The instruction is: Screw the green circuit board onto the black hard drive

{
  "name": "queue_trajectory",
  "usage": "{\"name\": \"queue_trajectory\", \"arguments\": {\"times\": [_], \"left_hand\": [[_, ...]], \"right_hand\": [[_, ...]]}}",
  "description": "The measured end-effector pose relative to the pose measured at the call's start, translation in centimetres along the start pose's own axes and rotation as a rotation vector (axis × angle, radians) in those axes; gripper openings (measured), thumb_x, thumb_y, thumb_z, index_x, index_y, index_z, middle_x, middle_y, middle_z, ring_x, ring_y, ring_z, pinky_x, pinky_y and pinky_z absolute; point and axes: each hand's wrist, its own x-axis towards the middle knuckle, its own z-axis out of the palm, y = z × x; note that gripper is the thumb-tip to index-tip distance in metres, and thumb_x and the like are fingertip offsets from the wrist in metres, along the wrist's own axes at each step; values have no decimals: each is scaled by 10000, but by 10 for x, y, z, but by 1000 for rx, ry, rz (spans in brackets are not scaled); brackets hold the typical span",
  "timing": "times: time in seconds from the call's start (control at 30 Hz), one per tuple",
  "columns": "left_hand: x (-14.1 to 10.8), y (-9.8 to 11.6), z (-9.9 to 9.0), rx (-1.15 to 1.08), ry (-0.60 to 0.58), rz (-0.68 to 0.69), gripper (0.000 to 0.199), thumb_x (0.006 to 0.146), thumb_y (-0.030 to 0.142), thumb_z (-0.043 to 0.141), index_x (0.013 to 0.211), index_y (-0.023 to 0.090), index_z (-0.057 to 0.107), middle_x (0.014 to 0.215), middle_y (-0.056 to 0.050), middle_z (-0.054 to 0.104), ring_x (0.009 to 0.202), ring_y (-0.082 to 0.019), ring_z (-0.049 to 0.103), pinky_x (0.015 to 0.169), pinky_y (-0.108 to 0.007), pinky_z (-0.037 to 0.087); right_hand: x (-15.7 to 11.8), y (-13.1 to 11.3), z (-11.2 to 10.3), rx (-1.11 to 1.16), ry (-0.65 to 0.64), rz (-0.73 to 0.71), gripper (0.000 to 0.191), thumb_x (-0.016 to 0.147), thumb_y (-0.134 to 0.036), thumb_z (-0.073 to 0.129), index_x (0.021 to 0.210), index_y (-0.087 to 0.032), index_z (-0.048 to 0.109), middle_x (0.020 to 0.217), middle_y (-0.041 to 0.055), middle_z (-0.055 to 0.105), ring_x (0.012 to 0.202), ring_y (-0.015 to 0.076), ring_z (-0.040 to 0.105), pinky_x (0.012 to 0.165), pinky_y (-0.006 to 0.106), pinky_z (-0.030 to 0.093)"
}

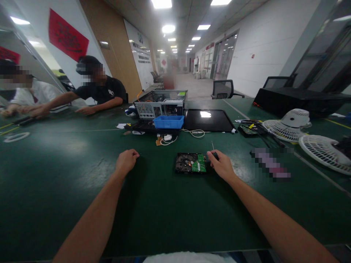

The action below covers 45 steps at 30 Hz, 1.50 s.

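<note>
Here's the hard drive, lying flat around the middle of the green tabletop, its green circuit board facing up on the right half. Just off its right end comes the right hand, fingers closed around the dark handle of a screwdriver, the thin shaft pointing up and away; whether the fingers touch the drive, I cannot tell.

Over to the left hand, well apart from the drive, low over the tabletop: it's curled nearly closed, thumb and fingertips together, and whether anything tiny is pinched there, I cannot tell.

Up toward the far edge sits an open computer case, a blue tray right in front of it and a dark flat screen beside it, catching a ceiling light. A white cable loops near the tray and screen. Out by the right edge, two white fan grilles, and along the left edge, two people reach onto the tabletop.
</note>
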Motion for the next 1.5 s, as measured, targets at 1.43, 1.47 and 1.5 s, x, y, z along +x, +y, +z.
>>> {"name": "queue_trajectory", "arguments": {"times": [1.43, 1.47, 1.5], "left_hand": [[7, -3, 14, -51, 20, 88, 277, 973, 290, 439, 1068, 209, 685, 1067, -119, 688, 1042, -269, 655, 934, -363, 499], [7, -2, 14, -54, 20, 90, 275, 972, 286, 439, 1066, 206, 685, 1067, -121, 689, 1044, -270, 654, 935, -365, 499], [7, -1, 13, -57, 20, 91, 273, 970, 282, 441, 1062, 202, 685, 1069, -124, 690, 1045, -271, 654, 937, -368, 498]], "right_hand": [[-3, -3, 0, 39, 2, -22, 395, 961, -586, 495, 901, -231, 658, 598, -30, 620, 548, 165, 619, 606, 279, 451], [-3, -4, 0, 39, 0, -19, 392, 961, -586, 495, 905, -233, 657, 599, -29, 620, 550, 166, 621, 607, 280, 452], [-3, -4, 0, 37, -1, -15, 393, 961, -587, 495, 907, -234, 658, 599, -29, 621, 552, 168, 623, 607, 281, 453]]}}
